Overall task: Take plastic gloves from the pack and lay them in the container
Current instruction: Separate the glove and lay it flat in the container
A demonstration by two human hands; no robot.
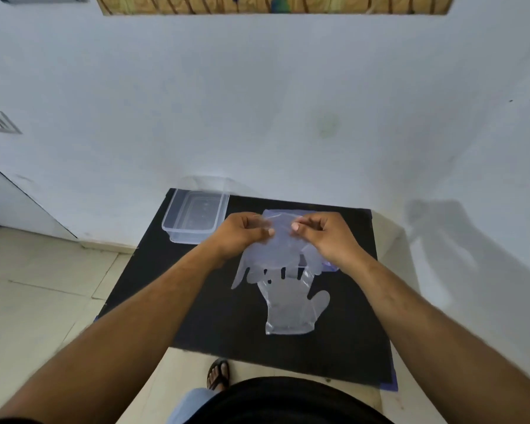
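My left hand (246, 233) and my right hand (322, 235) both pinch the cuff end of a clear plastic glove (280, 254), held above the black mat with its fingers hanging toward me. Under it a second clear glove (291, 310) lies flat on the mat, fingers pointing away from me and thumb to the right. A bit of the blue-edged glove pack (331, 266) shows beneath my right wrist, mostly hidden. The clear plastic container (196, 218) stands open at the mat's far left corner, left of my left hand, and looks empty.
The black mat (214, 316) covers a small table set against a white wall (257, 102). Tiled floor (37, 286) lies to the left. My foot in a sandal (218, 374) shows below the table's near edge.
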